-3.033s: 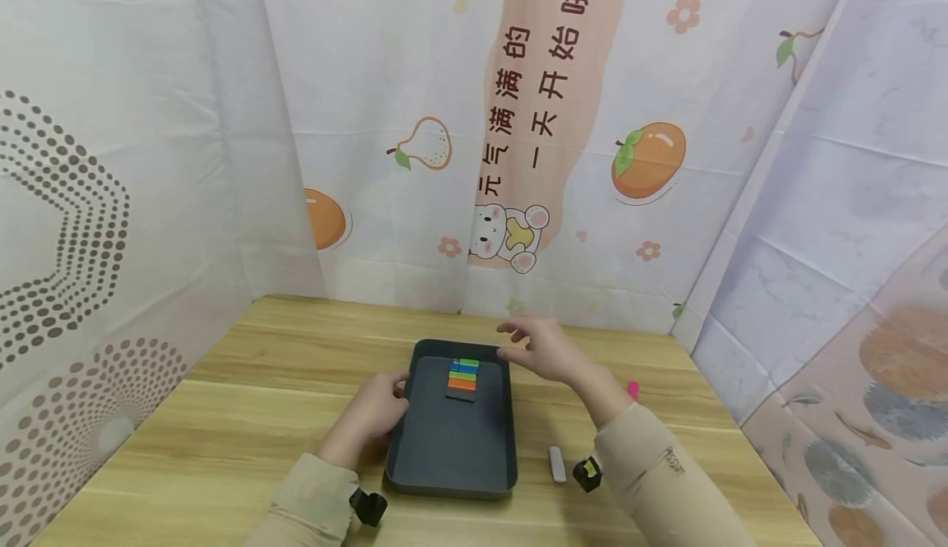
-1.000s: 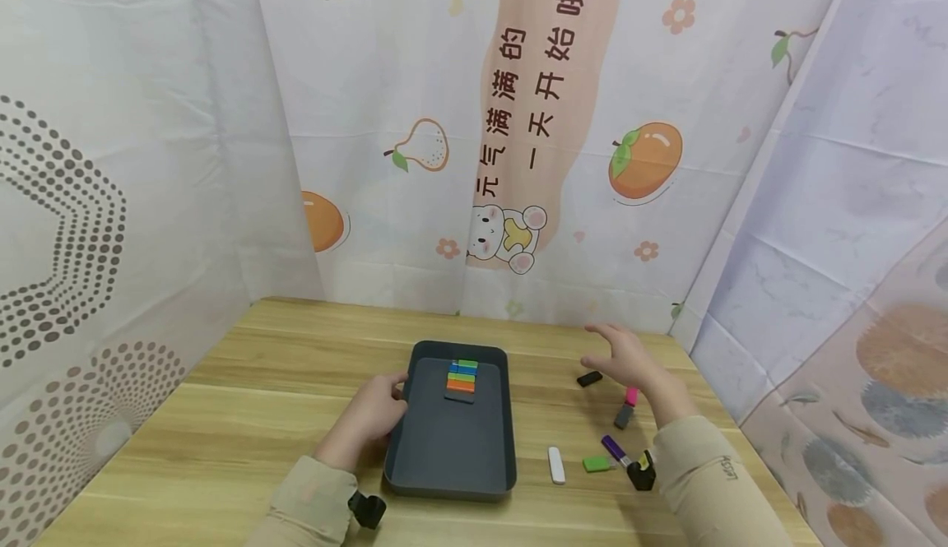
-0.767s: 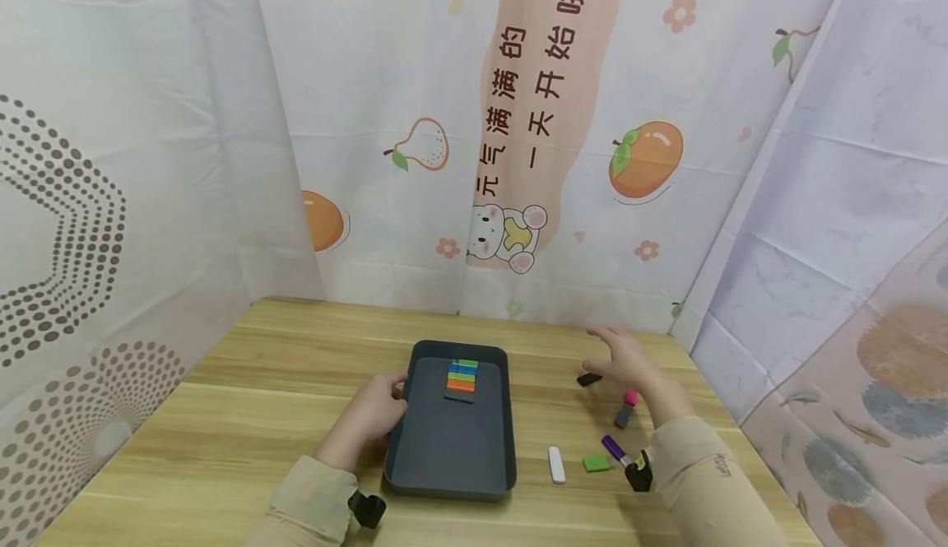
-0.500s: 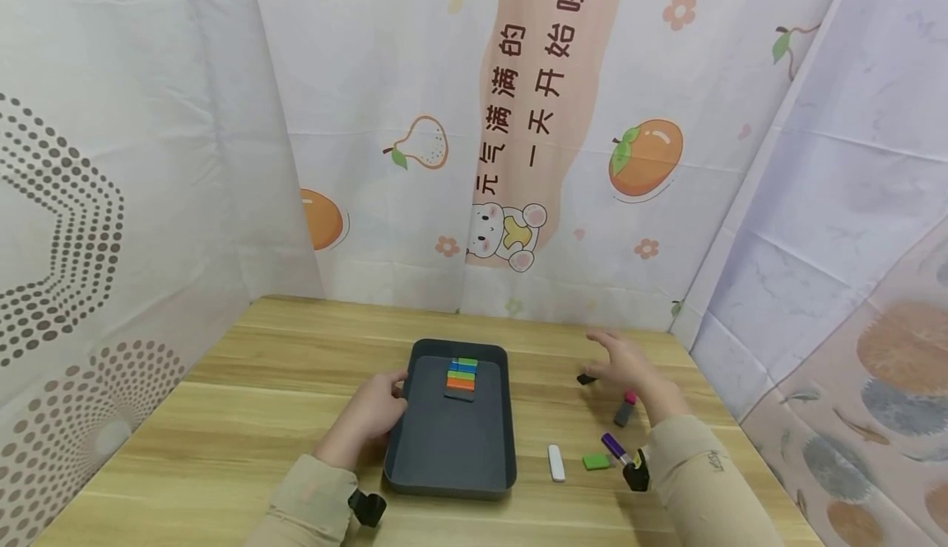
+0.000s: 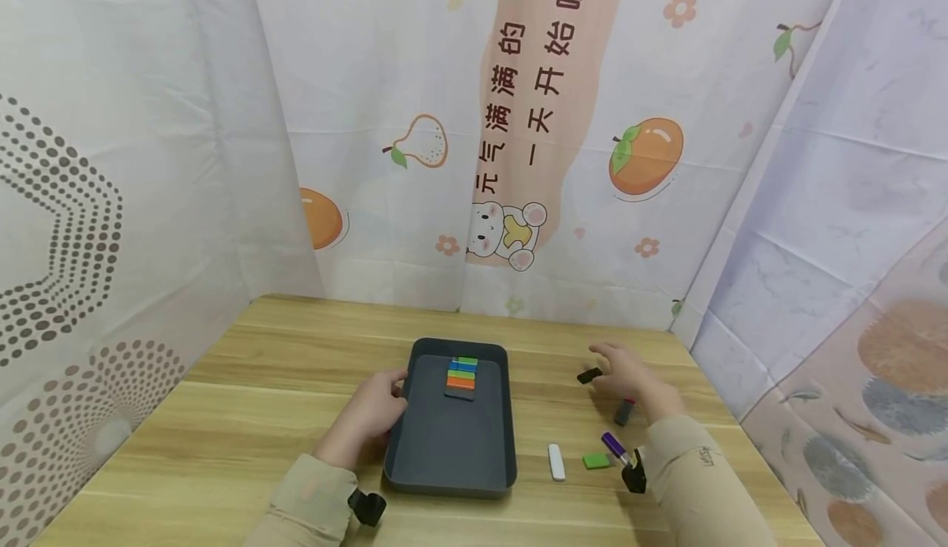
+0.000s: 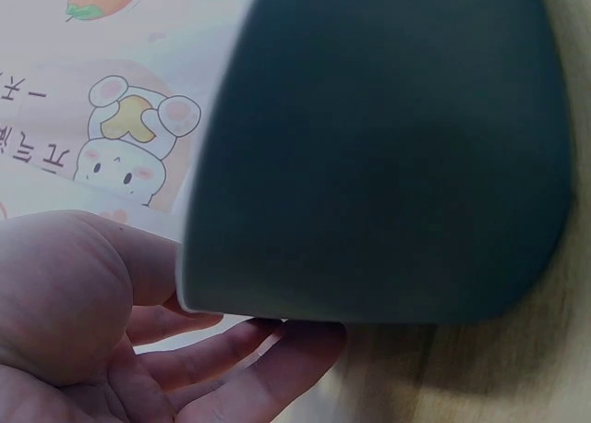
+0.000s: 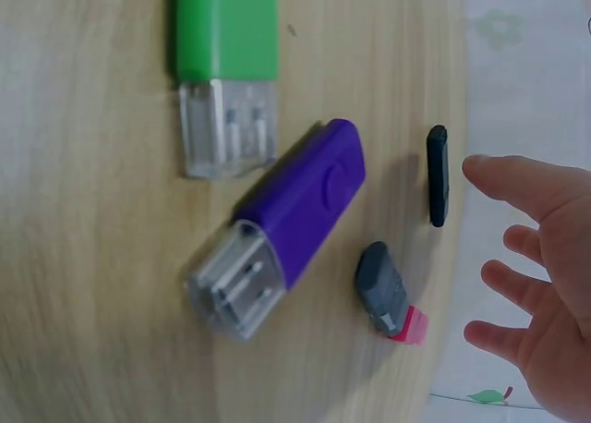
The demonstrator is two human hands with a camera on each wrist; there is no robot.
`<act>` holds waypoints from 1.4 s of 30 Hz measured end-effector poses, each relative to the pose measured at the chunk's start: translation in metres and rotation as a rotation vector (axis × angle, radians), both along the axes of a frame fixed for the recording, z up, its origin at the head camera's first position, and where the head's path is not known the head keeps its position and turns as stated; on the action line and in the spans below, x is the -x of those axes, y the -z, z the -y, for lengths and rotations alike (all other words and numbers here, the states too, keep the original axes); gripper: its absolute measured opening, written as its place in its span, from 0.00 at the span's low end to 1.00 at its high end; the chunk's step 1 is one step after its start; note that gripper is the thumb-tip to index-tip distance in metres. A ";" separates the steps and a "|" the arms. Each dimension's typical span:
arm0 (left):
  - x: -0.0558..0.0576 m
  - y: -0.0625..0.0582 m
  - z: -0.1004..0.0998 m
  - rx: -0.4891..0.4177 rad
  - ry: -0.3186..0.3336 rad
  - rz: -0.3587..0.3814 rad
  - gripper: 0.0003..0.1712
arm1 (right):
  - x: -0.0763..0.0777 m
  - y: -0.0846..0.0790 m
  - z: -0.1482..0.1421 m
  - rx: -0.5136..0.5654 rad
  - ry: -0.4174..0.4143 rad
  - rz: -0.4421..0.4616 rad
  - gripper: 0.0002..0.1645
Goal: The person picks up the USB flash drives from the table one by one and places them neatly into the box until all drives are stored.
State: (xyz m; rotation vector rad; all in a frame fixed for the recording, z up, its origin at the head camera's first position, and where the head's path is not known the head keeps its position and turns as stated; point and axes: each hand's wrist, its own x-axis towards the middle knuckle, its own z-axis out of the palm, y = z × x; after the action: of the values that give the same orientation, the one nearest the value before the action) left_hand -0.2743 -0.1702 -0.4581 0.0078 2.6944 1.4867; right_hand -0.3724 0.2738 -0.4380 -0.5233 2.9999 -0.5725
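My left hand (image 5: pixel 376 405) holds the left wall of a dark grey tray (image 5: pixel 449 456); the left wrist view has its thumb at the rim and other fingers against the underside. Several flash drives (image 5: pixel 462 377), green, blue, orange and grey, lie in a row in the tray's far half. On the right, my right hand (image 5: pixel 629 372) hovers with thumb and fingers spread, holding nothing. Its fingertips are close to a black flash drive (image 7: pixel 438 175) on the table. Nearer than that hand lies a grey flash drive (image 7: pixel 380 284) with a pink end.
Right of the tray, a white flash drive (image 5: pixel 556 462), a green one (image 5: pixel 596 461) and a purple one (image 5: pixel 613 445) lie on the wooden table (image 5: pixel 281 382). A printed curtain (image 5: pixel 370 226) hangs behind the table's far edge.
My right hand has moved from over the tray's far right corner to the right, then lowered toward the black flash drive. My left hand and the tray have stayed in place.
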 end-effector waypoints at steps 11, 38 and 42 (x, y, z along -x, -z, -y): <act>-0.002 -0.001 0.001 0.004 0.001 -0.003 0.31 | 0.001 0.011 0.004 -0.092 -0.045 -0.036 0.37; -0.001 -0.001 0.001 -0.005 -0.005 0.021 0.32 | 0.000 0.013 0.018 -0.141 -0.015 0.057 0.27; -0.001 -0.001 0.001 -0.002 -0.007 0.020 0.32 | 0.000 0.013 0.018 -0.134 -0.016 0.051 0.25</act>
State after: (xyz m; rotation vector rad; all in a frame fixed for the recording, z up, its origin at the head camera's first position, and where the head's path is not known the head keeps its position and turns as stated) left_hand -0.2732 -0.1710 -0.4568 -0.0159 2.6799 1.4833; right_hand -0.3720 0.2562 -0.4509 -0.5153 2.9559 -0.3742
